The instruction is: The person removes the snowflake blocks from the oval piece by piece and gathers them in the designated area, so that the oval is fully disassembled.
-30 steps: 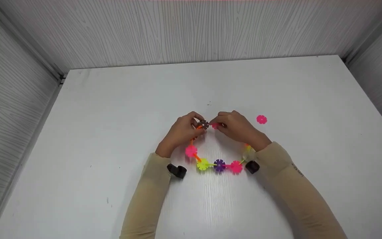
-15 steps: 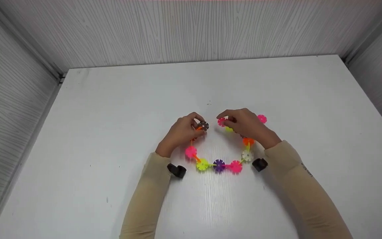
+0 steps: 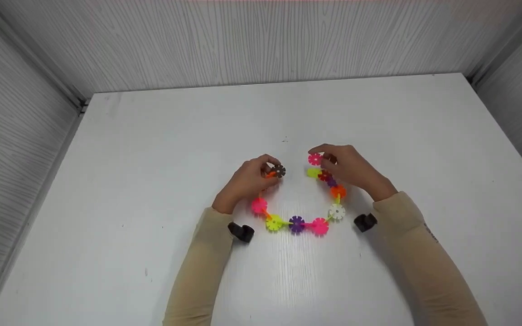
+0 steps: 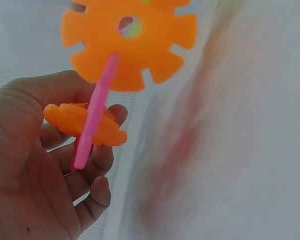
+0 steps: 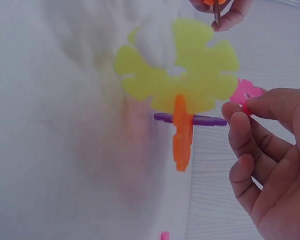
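A curved chain of slotted plastic snowflake discs lies on the white table, including a purple disc (image 3: 297, 224), a white disc (image 3: 337, 211) and an orange disc (image 4: 130, 40) near the camera. My left hand (image 3: 249, 181) holds the chain's left end, where a dark grey disc (image 3: 278, 170) stands at the fingertips beside an orange one. Between thumb and forefinger, my right hand (image 3: 354, 165) pinches a pink disc (image 3: 315, 159). Just below that pink disc is the chain's other end, a yellow disc (image 3: 313, 173), next to a red disc (image 3: 325, 175).
Black wrist cameras (image 3: 241, 232) hang by both sleeves, close to the chain's sides. The white table (image 3: 175, 136) reaches back to a wood-grain panel (image 3: 243, 45). A bit of another pink piece (image 5: 165, 235) shows at the bottom of the right wrist view.
My right hand has moved right and away from the left hand, carrying the pink disc from beside the grey one. It now covers the spot of the loose pink disc. My left hand stays put.
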Available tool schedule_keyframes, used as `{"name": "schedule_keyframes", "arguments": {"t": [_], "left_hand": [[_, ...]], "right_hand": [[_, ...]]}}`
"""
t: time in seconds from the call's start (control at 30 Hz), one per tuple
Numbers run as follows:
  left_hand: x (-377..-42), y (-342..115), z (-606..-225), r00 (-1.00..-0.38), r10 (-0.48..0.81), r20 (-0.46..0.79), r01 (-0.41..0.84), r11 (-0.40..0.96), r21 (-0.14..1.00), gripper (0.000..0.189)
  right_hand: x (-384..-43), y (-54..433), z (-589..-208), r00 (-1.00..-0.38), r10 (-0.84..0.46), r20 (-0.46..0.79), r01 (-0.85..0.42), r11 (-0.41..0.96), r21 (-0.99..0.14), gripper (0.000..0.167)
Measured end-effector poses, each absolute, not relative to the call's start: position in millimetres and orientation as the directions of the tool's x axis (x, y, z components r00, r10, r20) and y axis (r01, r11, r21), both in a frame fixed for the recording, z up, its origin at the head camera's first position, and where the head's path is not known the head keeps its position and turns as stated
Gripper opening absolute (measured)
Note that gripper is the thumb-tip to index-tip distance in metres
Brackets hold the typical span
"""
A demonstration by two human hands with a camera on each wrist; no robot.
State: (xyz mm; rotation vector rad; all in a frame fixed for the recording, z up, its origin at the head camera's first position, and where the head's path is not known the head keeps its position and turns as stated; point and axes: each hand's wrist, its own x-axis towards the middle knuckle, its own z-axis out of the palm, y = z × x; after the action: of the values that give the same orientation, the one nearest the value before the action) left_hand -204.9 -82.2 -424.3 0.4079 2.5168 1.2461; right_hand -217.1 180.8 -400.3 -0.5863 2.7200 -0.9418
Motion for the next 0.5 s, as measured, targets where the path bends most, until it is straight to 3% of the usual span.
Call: {"name": "schedule_keyframes", "arguments": {"t": [0.5], "left_hand": [[-204.5,-84.4,-423.8,-0.902,0.413,-0.128,0.140,0.558,0.818,0.037]], "right_hand": [[-219.6,204.5,-405.9,-0.932,-0.354,-0.081,-0.201,0.689,-0.697,0.037]]}}
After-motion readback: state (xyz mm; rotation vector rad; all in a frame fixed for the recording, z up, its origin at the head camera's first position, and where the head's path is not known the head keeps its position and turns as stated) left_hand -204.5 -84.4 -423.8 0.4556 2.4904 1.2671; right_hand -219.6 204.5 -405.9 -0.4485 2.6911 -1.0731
